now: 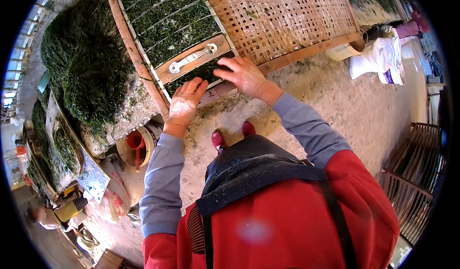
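A slatted frame (pixel 167 17) full of dark green, shredded plant matter lies ahead of me, with thin strips crossing it. Across its near part sits a wooden board (pixel 195 57) with a pale metal handle (pixel 193 58). My left hand (pixel 186 104) rests at the frame's near left corner, fingers stretched onto the green matter. To the right, my right hand (pixel 243 76) reaches over the near right corner, its fingers bent but apart. Neither hand appears to hold anything, though the fingertips' exact contact is hard to make out.
A woven mat (pixel 287 17) with a wooden edge bar adjoins the frame on the right. A big dark green heap (pixel 91 63) lies left. Below it stands a bucket with a red scoop (pixel 136 142). White sacks (pixel 378 58) are at far right, near a wooden rack (pixel 412 173).
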Action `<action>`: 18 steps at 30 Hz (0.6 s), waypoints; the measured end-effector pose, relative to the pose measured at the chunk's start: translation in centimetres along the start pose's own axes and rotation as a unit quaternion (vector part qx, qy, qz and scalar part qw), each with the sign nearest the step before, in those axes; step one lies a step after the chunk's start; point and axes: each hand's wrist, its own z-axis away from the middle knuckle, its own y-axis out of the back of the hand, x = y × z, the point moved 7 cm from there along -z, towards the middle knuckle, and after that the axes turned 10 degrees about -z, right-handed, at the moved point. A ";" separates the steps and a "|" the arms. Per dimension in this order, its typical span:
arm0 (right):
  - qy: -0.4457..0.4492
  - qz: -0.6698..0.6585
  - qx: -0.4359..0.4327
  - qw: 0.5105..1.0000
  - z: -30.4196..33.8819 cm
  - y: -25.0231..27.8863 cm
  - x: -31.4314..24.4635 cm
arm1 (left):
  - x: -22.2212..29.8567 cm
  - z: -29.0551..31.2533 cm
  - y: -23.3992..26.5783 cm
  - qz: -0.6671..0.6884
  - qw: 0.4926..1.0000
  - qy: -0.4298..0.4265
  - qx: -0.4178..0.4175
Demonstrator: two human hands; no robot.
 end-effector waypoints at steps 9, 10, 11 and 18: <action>-0.116 -0.274 -0.034 0.954 -2.5 -1.6 4.3 | -5.0 -1.1 -4.5 0.150 0.945 0.289 0.040; -0.171 -0.316 -0.005 0.933 -2.6 -1.6 5.0 | -4.2 -1.6 -4.7 0.105 0.932 0.346 -0.033; -0.194 -0.317 0.055 0.927 -2.2 -1.7 6.2 | -3.6 -2.1 -5.0 0.073 0.931 0.355 -0.049; 0.015 0.003 -0.018 1.000 -2.4 -3.0 -3.5 | -2.2 -1.8 -3.9 0.004 0.952 0.304 0.032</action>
